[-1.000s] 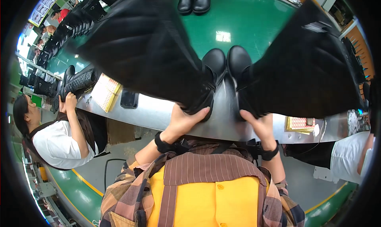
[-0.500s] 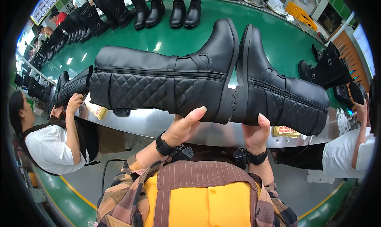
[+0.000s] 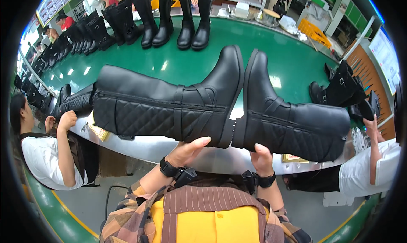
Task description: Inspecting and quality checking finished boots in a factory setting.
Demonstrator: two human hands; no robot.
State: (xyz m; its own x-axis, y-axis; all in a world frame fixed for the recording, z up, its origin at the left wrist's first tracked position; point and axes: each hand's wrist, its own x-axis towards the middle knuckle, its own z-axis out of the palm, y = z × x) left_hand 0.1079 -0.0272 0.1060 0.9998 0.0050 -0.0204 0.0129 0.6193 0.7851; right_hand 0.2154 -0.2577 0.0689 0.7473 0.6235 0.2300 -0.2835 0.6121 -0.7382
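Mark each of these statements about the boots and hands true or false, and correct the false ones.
1. The left hand supports a tall black boot lying sideways. True.
2. The two held boots meet sole to sole. True.
3. The right hand is empty. False: it holds the other black boot.
4. The belt behind is red. False: it is green.
5. More boots stand upright on the belt. True.

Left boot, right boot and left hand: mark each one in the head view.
left boot (image 3: pixel 161 111), head view, on the quilted shaft.
right boot (image 3: pixel 296 128), head view, on the shaft near the ankle.
left hand (image 3: pixel 188 150), head view, on the palm under the heel.
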